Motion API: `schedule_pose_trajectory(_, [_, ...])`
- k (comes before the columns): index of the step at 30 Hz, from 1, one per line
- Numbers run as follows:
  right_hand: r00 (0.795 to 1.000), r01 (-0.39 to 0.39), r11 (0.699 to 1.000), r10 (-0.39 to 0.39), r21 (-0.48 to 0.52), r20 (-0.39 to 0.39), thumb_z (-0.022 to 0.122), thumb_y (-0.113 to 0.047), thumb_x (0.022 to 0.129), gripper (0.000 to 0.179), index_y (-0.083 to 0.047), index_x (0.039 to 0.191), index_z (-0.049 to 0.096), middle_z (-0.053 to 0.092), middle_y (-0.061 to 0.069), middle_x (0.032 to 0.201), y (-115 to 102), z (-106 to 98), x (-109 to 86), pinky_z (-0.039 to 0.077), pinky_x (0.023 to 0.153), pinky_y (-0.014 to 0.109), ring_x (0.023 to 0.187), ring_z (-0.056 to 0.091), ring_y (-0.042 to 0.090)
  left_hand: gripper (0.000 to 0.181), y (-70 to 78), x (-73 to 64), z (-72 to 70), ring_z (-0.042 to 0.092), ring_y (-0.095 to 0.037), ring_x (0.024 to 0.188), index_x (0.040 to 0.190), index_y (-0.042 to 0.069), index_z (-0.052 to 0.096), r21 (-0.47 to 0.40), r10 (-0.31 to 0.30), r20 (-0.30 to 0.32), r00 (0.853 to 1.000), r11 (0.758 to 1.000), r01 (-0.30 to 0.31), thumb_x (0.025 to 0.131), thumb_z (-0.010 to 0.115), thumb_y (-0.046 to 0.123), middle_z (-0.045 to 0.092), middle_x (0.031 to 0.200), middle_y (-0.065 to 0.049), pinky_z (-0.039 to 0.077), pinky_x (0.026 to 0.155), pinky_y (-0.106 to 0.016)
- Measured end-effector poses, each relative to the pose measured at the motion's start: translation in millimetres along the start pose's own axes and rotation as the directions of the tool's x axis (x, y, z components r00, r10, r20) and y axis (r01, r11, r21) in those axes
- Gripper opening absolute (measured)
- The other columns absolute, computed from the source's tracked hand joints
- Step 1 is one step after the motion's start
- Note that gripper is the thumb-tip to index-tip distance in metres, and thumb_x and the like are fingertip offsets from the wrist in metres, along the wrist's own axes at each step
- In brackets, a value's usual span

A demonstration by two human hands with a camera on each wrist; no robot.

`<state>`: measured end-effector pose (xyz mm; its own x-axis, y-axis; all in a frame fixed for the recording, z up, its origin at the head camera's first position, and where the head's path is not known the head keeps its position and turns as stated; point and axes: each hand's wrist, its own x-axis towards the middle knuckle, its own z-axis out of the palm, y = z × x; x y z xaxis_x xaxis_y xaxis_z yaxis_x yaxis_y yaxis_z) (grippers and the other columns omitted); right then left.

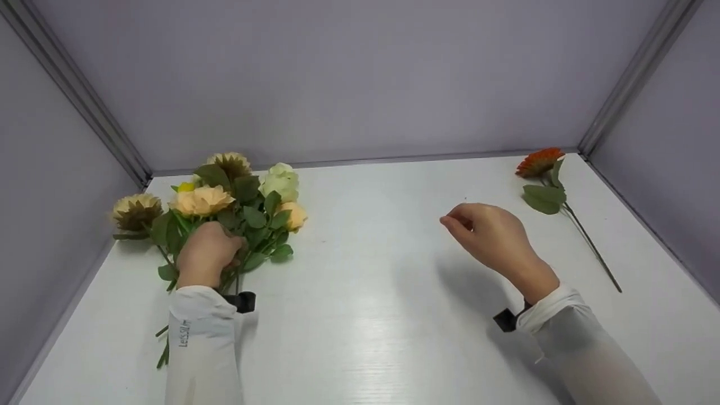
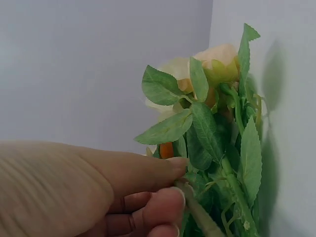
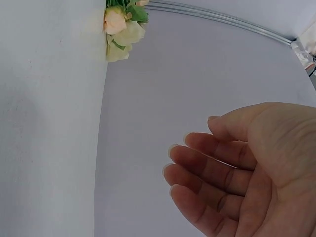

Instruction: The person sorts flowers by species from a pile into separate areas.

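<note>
My left hand [image 1: 207, 252] is over a bunch of artificial flowers at the left of the table. In the left wrist view, thumb and forefinger pinch a flower stem [image 2: 203, 217]; which bloom it belongs to is hidden. Around that hand are a peach rose [image 1: 201, 201], a pale green bloom [image 1: 280, 183], a smaller peach rose [image 1: 293, 216], two cream-brown blooms, one a dahlia-like flower [image 1: 136, 212], and many green leaves [image 2: 163, 129]. My right hand [image 1: 495, 236] hovers above the table with loosely bent fingers, holding nothing, as the right wrist view shows.
An orange flower [image 1: 540, 163] with a long stem [image 1: 593, 244] lies at the right of the white table [image 1: 360, 270]. Grey panels [image 1: 365, 84] stand behind and at both sides, with metal posts [image 1: 635, 79] in the corners.
</note>
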<state>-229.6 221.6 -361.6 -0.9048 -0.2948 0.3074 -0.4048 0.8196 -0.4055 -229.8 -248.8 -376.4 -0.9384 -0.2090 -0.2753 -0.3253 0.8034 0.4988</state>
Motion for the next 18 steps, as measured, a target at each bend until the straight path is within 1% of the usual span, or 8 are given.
schedule_pose_trajectory(1, [1.000, -0.001, 1.000, 0.001, 0.001, 0.004, 0.064, -0.033, 0.103, 0.020, -0.020, 0.099, 0.078, 0.069, -0.007, 0.082, 0.2, 0.7, 0.0, 0.047, 0.063, 0.036, 0.069, 0.058, 0.015, 0.036, 1.0, -1.0, -0.4, 0.063, -0.022, 0.063, 0.081, 0.006, 0.070, -0.023, 0.011, -0.004, 1.000, 1.000, -0.011, 0.104, 0.056, 0.030, 0.070, 0.071, -0.005, 0.048, 0.057, -0.036])
schedule_pose_trajectory(2, [1.000, -0.003, 1.000, 0.003, 0.003, 0.008, 0.064, -0.033, 0.103, 0.020, -0.020, 0.100, 0.078, 0.069, -0.007, 0.082, 0.4, 1.2, -0.1, 0.047, 0.063, 0.036, 0.069, 0.058, 0.015, 0.034, 2.1, -2.2, -0.9, 0.063, -0.022, 0.064, 0.086, 0.005, 0.070, -0.045, 0.021, -0.009, 1.000, 0.999, -0.022, 0.105, 0.055, 0.029, 0.070, 0.072, -0.005, 0.048, 0.057, -0.036])
schedule_pose_trajectory(5, [1.000, -0.009, 1.000, 0.009, 0.007, 0.007, 0.065, -0.032, 0.102, 0.019, -0.020, 0.099, 0.078, 0.069, -0.007, 0.082, 0.4, 1.7, -0.8, 0.047, 0.063, 0.036, 0.069, 0.058, 0.015, 0.032, 7.1, -6.3, -2.6, 0.066, -0.024, 0.071, 0.107, 0.001, 0.068, -0.097, 0.047, -0.029, 0.998, 0.994, -0.050, 0.107, 0.055, 0.030, 0.072, 0.078, -0.006, 0.049, 0.064, -0.038])
schedule_pose_trajectory(8, [1.000, -0.014, 1.000, 0.014, 0.007, -0.009, 0.065, -0.032, 0.102, 0.018, -0.020, 0.100, 0.078, 0.069, -0.007, 0.083, 0.3, 1.5, -1.2, 0.047, 0.064, 0.037, 0.070, 0.059, 0.015, 0.034, 15.1, -11.9, -5.4, 0.069, -0.025, 0.080, 0.121, 0.001, 0.063, -0.144, 0.079, -0.060, 0.995, 0.986, -0.087, 0.107, 0.055, 0.032, 0.071, 0.088, -0.008, 0.050, 0.070, -0.039])
schedule_pose_trajectory(11, [0.999, -0.017, 1.000, 0.018, 0.015, -0.032, 0.065, -0.030, 0.101, 0.017, -0.020, 0.101, 0.079, 0.070, -0.008, 0.085, 0.5, 1.7, -0.7, 0.048, 0.066, 0.037, 0.072, 0.060, 0.014, 0.036, 25.9, -20.2, -8.5, 0.070, -0.025, 0.081, 0.123, 0.003, 0.064, -0.171, 0.125, -0.114, 0.986, 0.975, -0.143, 0.106, 0.056, 0.035, 0.069, 0.096, -0.010, 0.052, 0.071, -0.040])
schedule_pose_trajectory(14, [0.997, -0.005, 0.999, 0.008, 0.035, -0.075, 0.067, -0.027, 0.101, 0.015, -0.018, 0.103, 0.079, 0.072, -0.008, 0.087, 1.7, 2.0, 0.3, 0.048, 0.066, 0.037, 0.074, 0.061, 0.013, 0.037, 38.5, -31.8, -9.8, 0.070, -0.023, 0.078, 0.121, 0.006, 0.065, -0.194, 0.180, -0.187, 0.966, 0.957, -0.216, 0.105, 0.058, 0.038, 0.068, 0.099, -0.010, 0.052, 0.070, -0.038])
schedule_pose_trajectory(16, [0.993, 0.011, 0.998, -0.005, 0.054, -0.114, 0.068, -0.024, 0.100, 0.014, -0.017, 0.104, 0.079, 0.073, -0.007, 0.088, 2.4, 2.0, 1.1, 0.049, 0.066, 0.037, 0.075, 0.063, 0.013, 0.035, 48.8, -39.0, -8.3, 0.070, -0.022, 0.076, 0.118, 0.007, 0.067, -0.214, 0.223, -0.239, 0.945, 0.937, -0.275, 0.104, 0.060, 0.039, 0.068, 0.099, -0.009, 0.053, 0.069, -0.038])
schedule_pose_trajectory(18, [0.988, 0.025, 0.997, -0.013, 0.079, -0.157, 0.070, -0.023, 0.099, 0.012, -0.016, 0.104, 0.079, 0.074, -0.007, 0.089, 2.9, 1.9, 1.7, 0.051, 0.066, 0.035, 0.076, 0.065, 0.012, 0.032, 60.3, -45.4, -4.4, 0.070, -0.023, 0.075, 0.114, 0.009, 0.069, -0.240, 0.268, -0.280, 0.922, 0.910, -0.337, 0.103, 0.063, 0.038, 0.068, 0.097, -0.009, 0.053, 0.067, -0.037])
